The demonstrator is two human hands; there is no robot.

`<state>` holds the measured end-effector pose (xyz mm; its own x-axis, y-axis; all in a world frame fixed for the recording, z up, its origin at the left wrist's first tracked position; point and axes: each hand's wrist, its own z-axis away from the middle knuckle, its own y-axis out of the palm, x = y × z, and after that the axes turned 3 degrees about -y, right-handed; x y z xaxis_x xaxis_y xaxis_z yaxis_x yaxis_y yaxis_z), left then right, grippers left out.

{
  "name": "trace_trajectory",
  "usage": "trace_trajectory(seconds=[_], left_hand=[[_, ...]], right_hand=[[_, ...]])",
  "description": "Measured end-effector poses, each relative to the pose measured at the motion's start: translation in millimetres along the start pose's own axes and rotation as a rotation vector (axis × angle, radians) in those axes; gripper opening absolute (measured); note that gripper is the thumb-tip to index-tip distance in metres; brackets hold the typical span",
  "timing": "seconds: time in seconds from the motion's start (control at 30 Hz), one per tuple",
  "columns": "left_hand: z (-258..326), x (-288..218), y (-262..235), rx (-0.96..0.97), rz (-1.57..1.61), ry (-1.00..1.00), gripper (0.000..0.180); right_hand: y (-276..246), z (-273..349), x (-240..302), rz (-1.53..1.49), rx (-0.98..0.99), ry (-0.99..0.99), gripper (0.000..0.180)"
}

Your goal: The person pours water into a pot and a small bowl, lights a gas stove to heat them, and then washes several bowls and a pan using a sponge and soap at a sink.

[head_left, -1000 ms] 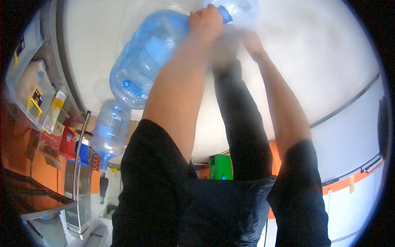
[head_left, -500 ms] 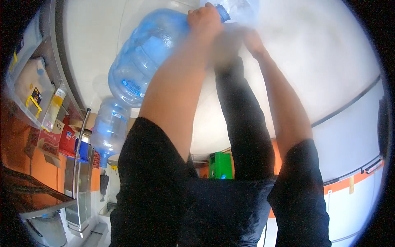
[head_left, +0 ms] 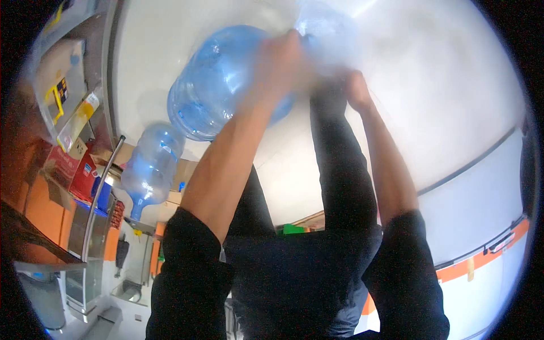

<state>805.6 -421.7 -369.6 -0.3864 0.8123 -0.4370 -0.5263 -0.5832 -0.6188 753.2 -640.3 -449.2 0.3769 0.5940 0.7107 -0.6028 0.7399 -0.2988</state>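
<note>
A large, clear blue water jug (head_left: 212,82) lies tilted in front of me, its neck toward the middle. My left hand (head_left: 280,59) is closed around the neck end, though a smear hides part of the fingers. Beyond the neck, at the top, is another clear blue jug (head_left: 328,25), partly blurred and cut off by the frame. My right hand (head_left: 358,93) is close to the near side of that second jug. Its fingers are lost in the haze, so whether it touches the jug cannot be made out.
An empty upside-down jug (head_left: 152,167) stands at the left beside a metal rail (head_left: 102,198). Shelves there hold a clear plastic bin (head_left: 62,73) and a red box (head_left: 59,164). White cabinets (head_left: 481,204) line the right. My legs stand on the pale floor (head_left: 442,85).
The large jug and my left hand now appear lower in view, the jug slightly to the right. My right hand is also lower. The whole view has shifted, and more of the second jug shows.
</note>
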Motion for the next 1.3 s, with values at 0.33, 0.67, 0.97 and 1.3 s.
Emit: trace_trajectory(seconds=[0.33,0.67,0.97,1.3], left_hand=[[164,121,-77,-0.277,0.424,0.086,0.046],[313,253,-122,-0.387,0.596,-0.026,0.051],[394,324,-93,-0.504,0.726,0.013,0.055],[498,225,-48,-0.714,0.483,-0.870,0.075]], right_hand=[[55,63,135,-0.224,0.042,0.017,0.027],[112,134,221,-0.107,0.070,-0.070,0.020],[102,201,285,-0.549,0.099,0.103,0.020],[-24,308,440,0.279,0.242,-0.244,0.014]])
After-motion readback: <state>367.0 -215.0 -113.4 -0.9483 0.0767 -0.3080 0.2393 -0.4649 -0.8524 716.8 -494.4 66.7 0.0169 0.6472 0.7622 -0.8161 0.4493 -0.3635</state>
